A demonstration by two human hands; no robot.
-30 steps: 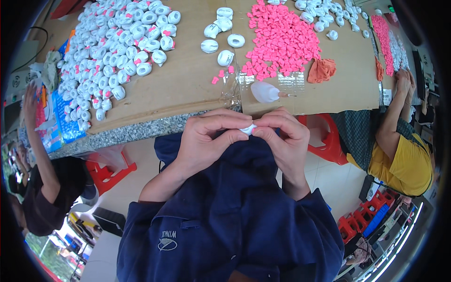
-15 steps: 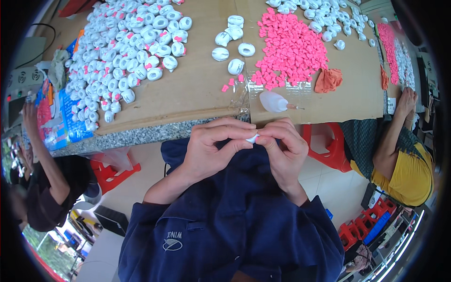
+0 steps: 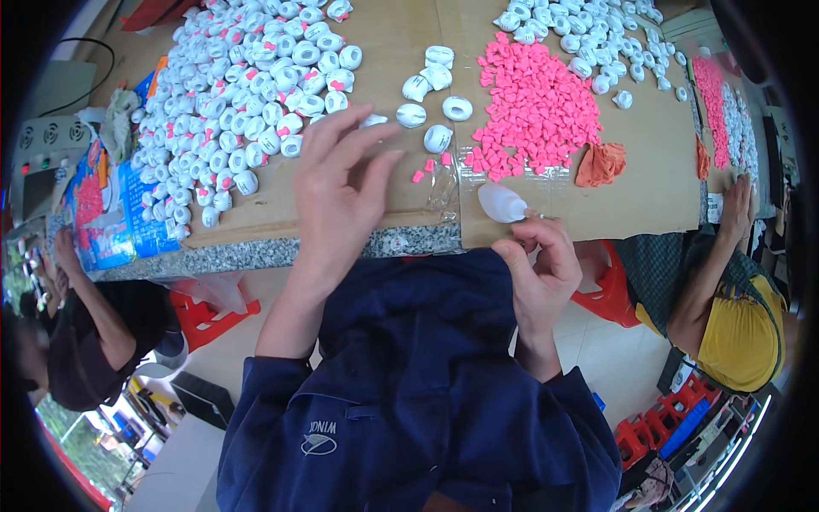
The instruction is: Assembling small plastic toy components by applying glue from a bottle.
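My left hand [image 3: 345, 183] reaches over the table with its fingers apart and holds nothing. A small white rounded piece [image 3: 373, 120] lies by its fingertips, partly hidden by them. My right hand [image 3: 542, 264] is at the table's front edge, fingers curled, with a gap between thumb and forefinger. Its forefinger is next to the nozzle of a white squeeze bottle [image 3: 502, 203] lying on its side; I cannot tell whether they touch. Several similar white pieces [image 3: 438, 138] with dark printing lie beyond the bottle. A few small pink pieces [image 3: 418, 176] are near them.
A big heap of white pieces with pink bits [image 3: 256, 94] covers the left. A pile of pink pieces [image 3: 542, 111] and more white pieces [image 3: 589, 43] lie right. An orange cloth [image 3: 601, 165] is beside the bottle. People sit at both sides, near red stools [image 3: 610, 290].
My hands have parted. The left moved forward and left, and its white piece now appears on the table. The right moved to the bottle's nozzle. The view shifted slightly.
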